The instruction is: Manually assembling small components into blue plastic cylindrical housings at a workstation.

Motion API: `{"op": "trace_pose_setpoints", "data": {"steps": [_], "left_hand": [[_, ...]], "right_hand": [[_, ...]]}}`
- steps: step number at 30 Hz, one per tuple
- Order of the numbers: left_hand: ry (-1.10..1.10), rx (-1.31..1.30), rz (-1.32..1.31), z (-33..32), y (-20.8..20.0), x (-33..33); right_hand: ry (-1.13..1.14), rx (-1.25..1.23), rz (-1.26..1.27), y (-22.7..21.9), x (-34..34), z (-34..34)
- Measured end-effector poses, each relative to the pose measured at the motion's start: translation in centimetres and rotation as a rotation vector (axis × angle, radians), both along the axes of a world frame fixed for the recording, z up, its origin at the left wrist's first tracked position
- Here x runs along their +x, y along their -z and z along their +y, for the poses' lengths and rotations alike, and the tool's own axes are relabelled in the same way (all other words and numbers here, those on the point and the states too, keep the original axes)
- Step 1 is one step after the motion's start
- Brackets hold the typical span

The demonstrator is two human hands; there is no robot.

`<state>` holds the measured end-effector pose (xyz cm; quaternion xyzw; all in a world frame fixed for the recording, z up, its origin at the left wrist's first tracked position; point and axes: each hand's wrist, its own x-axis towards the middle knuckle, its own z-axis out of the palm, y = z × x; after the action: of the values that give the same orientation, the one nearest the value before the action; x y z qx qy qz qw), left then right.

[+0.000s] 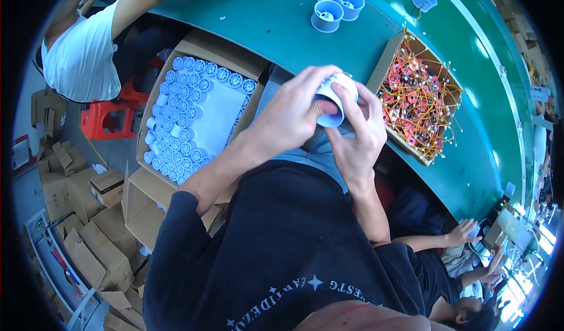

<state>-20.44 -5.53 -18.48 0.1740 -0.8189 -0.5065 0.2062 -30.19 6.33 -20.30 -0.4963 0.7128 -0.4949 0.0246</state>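
Note:
Between my two hands, above my lap, is a pale blue cylindrical plastic housing (330, 119), tilted so that its round opening partly shows. My left hand (298, 103) wraps its left side, the thumb pressed into the opening. On the other side my right hand (359, 119) grips it with fingers over the top and the thumb below. What lies inside the housing is hidden by my fingers. On the green bench beyond, a group of three similar housings (326, 16) stands upright.
At my left, a cardboard box (139, 149) holds many pale blue round parts. A shallow carton (382, 66) of red parts with orange wires sits on the bench (258, 19) to my right. Another housing (424, 0) lies farther back. Co-workers sit on both sides; a red stool (108, 119) stands left.

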Motion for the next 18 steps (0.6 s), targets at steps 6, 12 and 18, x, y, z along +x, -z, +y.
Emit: {"op": "trace_pose_setpoints", "data": {"steps": [6,12,18], "left_hand": [[0.022,0.014,0.059,-0.4,0.3,0.4],[0.181,0.647,0.09,-1.3,2.9,1.5],[0.213,0.757,0.255,-0.9,4.4,2.7]], "right_hand": [[0.03,-0.083,0.028,0.1,0.7,-0.5],[-0.088,0.005,0.054,2.0,-0.2,0.4],[-0.153,0.0,-0.021,1.8,0.5,0.7]]}}
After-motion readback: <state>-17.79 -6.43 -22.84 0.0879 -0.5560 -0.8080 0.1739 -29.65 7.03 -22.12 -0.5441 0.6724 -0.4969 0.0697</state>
